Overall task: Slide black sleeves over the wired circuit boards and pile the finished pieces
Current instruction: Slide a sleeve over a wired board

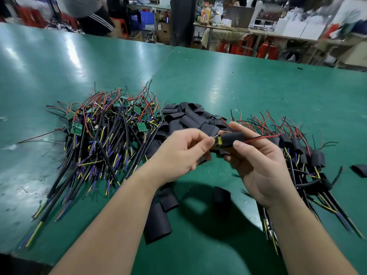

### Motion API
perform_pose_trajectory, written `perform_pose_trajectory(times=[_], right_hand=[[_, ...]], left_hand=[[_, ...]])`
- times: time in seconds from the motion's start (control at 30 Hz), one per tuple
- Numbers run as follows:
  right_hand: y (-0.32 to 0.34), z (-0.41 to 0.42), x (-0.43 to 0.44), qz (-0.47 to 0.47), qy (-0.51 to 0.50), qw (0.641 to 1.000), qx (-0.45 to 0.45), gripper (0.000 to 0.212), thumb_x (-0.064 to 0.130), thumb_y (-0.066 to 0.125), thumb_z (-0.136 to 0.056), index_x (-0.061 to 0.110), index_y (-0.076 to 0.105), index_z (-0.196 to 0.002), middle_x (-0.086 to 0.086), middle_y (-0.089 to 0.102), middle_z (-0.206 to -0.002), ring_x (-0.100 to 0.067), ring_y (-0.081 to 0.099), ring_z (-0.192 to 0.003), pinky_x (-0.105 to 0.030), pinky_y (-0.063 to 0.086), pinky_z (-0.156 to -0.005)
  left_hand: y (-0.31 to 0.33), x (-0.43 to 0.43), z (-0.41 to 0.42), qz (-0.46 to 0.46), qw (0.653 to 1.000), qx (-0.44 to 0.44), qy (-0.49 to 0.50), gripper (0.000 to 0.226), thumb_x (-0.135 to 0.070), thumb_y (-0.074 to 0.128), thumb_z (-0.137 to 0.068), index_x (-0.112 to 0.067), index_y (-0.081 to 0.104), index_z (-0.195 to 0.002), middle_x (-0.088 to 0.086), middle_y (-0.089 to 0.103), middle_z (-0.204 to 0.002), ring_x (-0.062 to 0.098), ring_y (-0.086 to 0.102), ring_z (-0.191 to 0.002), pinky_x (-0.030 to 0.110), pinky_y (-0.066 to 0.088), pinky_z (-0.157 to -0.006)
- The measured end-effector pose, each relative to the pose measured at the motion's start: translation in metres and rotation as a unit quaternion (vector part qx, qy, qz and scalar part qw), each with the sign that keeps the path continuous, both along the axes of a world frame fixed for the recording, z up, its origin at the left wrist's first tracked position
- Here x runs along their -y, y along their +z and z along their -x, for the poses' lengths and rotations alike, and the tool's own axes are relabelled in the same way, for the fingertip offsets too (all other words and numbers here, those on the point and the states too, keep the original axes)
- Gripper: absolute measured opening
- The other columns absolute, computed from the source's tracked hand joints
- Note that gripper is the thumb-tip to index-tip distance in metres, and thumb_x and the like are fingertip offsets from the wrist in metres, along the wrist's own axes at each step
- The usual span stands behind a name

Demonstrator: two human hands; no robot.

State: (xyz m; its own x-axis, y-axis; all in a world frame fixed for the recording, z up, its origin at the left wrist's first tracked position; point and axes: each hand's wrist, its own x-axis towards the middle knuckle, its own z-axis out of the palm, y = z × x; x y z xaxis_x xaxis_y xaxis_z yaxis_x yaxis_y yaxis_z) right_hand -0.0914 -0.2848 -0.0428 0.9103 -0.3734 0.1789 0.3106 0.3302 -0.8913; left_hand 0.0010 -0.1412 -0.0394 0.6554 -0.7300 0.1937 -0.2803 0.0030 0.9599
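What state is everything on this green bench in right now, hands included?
Held wired circuit board: mostly inside a black tubular sleeve, one end showing.
Left hand: pinching that exposed end.
Right hand: gripping the sleeve.
Pile of bare green wired boards: unsleeved, tangled.
Heap of flat black sleeves: empty, loose.
Pile of sleeved pieces: finished, heaped at right.

Black sleeves (190, 118), green table (258, 86), red-black wires (256, 124)

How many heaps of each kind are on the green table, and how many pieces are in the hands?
Bare wired boards heap: 1
Loose black sleeves heap: 1
Finished pieces heap: 1
Half-sleeved piece, held by left hand and right hand: 1
Total: 4
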Motion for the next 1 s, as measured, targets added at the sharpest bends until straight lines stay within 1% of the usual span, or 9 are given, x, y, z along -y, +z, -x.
perform_pose_trajectory(times=[0.03,0.1,0.2,0.33,0.53,0.7,0.83,0.9,1.0], right_hand=[[-0.0002,-0.0008,0.0004,-0.006,-0.014,1.0,-0.007,0.033,0.008,0.059,-0.073,0.012,0.071,-0.104,-0.009,0.074,-0.091,-0.018,0.069,-0.077,-0.02,0.051,-0.059],[0.0,-0.0021,0.0007,-0.016,-0.033,0.999,-0.018,0.033,0.01,0.06,-0.072,0.009,0.067,-0.104,-0.008,0.073,-0.086,-0.017,0.068,-0.073,-0.019,0.05,-0.057],[-0.0002,-0.0022,-0.0007,-0.025,-0.035,0.999,-0.024,0.032,0.01,0.06,-0.072,0.009,0.067,-0.103,-0.007,0.073,-0.084,-0.015,0.068,-0.071,-0.018,0.05,-0.056],[-0.0011,-0.0019,-0.0022,-0.023,-0.034,0.999,-0.025,0.032,0.01,0.06,-0.072,0.011,0.067,-0.103,-0.006,0.073,-0.084,-0.015,0.069,-0.073,-0.018,0.051,-0.057],[-0.0022,-0.0024,-0.0017,-0.022,-0.019,1.0,-0.011,0.035,0.01,0.062,-0.072,0.014,0.069,-0.106,-0.01,0.073,-0.094,-0.02,0.069,-0.081,-0.021,0.051,-0.061],[-0.0027,-0.002,-0.0012,-0.026,-0.007,1.0,0.001,0.034,0.008,0.059,-0.075,0.015,0.069,-0.107,-0.011,0.073,-0.097,-0.019,0.069,-0.083,-0.02,0.052,-0.062],[-0.0038,-0.0021,-0.0017,-0.013,0.001,1.0,0.0,0.034,0.008,0.059,-0.076,0.015,0.067,-0.108,-0.01,0.074,-0.095,-0.017,0.069,-0.082,-0.02,0.053,-0.062],[-0.0054,-0.0019,-0.0018,0.008,-0.001,1.0,-0.004,0.035,0.011,0.064,-0.074,0.017,0.069,-0.108,-0.01,0.074,-0.098,-0.017,0.069,-0.086,-0.02,0.053,-0.063],[-0.0068,-0.0012,-0.0012,0.051,-0.004,0.999,-0.005,0.035,0.015,0.068,-0.071,0.024,0.073,-0.105,-0.007,0.074,-0.102,-0.018,0.069,-0.09,-0.022,0.055,-0.067]], left_hand=[[-0.0021,0.0011,-0.0014,0.021,0.999,0.01,0.025,0.008,-0.018,0.058,-0.094,-0.018,0.059,-0.086,-0.006,0.063,-0.057,0.005,0.047,-0.039,0.017,0.033,-0.035],[-0.0066,0.0026,-0.0035,0.059,0.996,0.034,0.05,0.01,-0.017,0.069,-0.086,-0.023,0.061,-0.087,-0.002,0.067,-0.067,0.012,0.057,-0.047,0.021,0.041,-0.039],[-0.0097,0.0039,-0.0021,0.075,0.991,0.102,0.047,0.012,-0.018,0.074,-0.078,-0.025,0.064,-0.078,-0.01,0.063,-0.064,0.007,0.051,-0.048,0.018,0.042,-0.049],[-0.0105,0.0054,-0.0024,0.053,0.986,0.138,0.077,0.01,-0.024,0.069,-0.081,-0.03,0.063,-0.075,-0.019,0.058,-0.058,0.003,0.042,-0.046,0.018,0.039,-0.048],[-0.0085,0.0056,-0.0025,0.046,0.991,0.088,0.086,0.016,-0.018,0.065,-0.09,-0.026,0.06,-0.076,-0.016,0.051,-0.051,0.005,0.038,-0.044,0.017,0.032,-0.044],[-0.0031,0.005,-0.002,0.043,0.996,0.046,0.056,0.01,-0.016,0.058,-0.094,-0.013,0.062,-0.085,-0.014,0.046,-0.045,0.005,0.035,-0.043,0.018,0.03,-0.044],[-0.0015,0.0028,-0.003,0.045,0.998,0.007,0.035,0.015,-0.012,0.056,-0.095,0.0,0.064,-0.094,-0.012,0.048,-0.043,0.008,0.034,-0.041,0.022,0.028,-0.044],[-0.0014,0.002,-0.0047,0.045,0.998,-0.024,0.031,0.014,-0.013,0.056,-0.094,-0.001,0.064,-0.093,-0.008,0.043,-0.044,0.012,0.031,-0.04,0.021,0.026,-0.042],[-0.0019,0.0003,-0.0061,0.038,0.995,-0.091,0.015,0.012,-0.014,0.06,-0.092,-0.005,0.064,-0.085,-0.001,0.041,-0.045,0.01,0.031,-0.038,0.016,0.027,-0.039]])
